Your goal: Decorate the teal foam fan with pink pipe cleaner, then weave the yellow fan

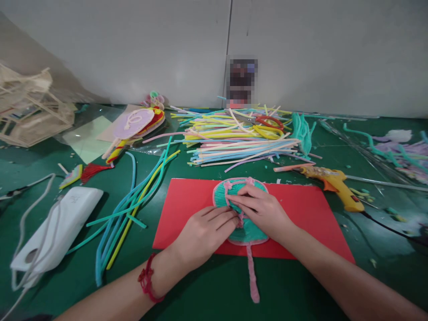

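Note:
A round teal fan [254, 233] made of pipe cleaners, with a pink rim and a pink handle [253, 276], lies on a red sheet of card [301, 209]. A pink pipe cleaner strip [238, 181] with small pink flower shapes curves over the fan's face. My left hand [209, 229] rests on the fan's left side, fingers pressed together at the strip. From the right, my right hand [264, 207] pinches at the same strip near the fan's middle. Their fingertips are close together and partly hide the strip.
Pipe cleaners [214, 133] are heaped at the back, with scissors [267, 127] on top. A yellow glue gun [337, 185] lies right, a white power bank [58, 232] with cable left. Behind are a lilac fan [133, 124] and a wooden frame model [30, 107].

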Motion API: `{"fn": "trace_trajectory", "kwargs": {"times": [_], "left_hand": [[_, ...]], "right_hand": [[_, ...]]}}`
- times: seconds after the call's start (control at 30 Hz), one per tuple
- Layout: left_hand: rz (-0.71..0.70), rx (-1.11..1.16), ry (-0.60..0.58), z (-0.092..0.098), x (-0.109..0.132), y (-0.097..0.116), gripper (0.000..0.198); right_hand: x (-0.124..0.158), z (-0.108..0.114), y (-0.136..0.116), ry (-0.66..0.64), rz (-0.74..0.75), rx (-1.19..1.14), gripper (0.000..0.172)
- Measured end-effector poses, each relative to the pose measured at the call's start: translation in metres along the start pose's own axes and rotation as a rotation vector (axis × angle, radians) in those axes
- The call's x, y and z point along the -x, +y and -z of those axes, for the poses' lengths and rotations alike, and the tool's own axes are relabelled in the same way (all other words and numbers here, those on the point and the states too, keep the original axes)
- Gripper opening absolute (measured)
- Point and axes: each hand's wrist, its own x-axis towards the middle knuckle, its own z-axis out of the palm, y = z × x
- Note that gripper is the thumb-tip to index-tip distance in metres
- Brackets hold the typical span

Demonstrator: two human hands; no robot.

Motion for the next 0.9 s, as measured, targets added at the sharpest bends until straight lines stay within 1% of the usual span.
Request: {"fn": "trace_trajectory", "kwargs": {"times": [0.2,0.37,0.63,0.73,0.9], "left_hand": [[0.005,0.003,0.008,-0.0001,-0.0008,0.0005,0.032],[0.006,0.009,0.003,-0.0004,-0.0002,-0.0001,0.030],[0.010,0.015,-0.007,-0.0010,-0.0005,0.0007,0.031],[0.008,0.014,-0.006,-0.0002,-0.0007,0.0005,0.031],[0.005,0.007,0.001,-0.0002,0.0001,-0.0002,0.032]], "right_hand": [[-0.0017,0.0001,0.0006,-0.016,-0.023,-0.036,0.029],[-0.0032,0.0002,0.0015,-0.012,-0.082,-0.094,0.026],[-0.0051,0.0004,0.0001,-0.025,-0.113,-0.089,0.027],[-0.0051,0.0000,-0.0009,-0.019,-0.099,-0.052,0.027],[-0.0016,-0.0001,-0.0019,0.004,-0.002,0.067,0.031]]}}
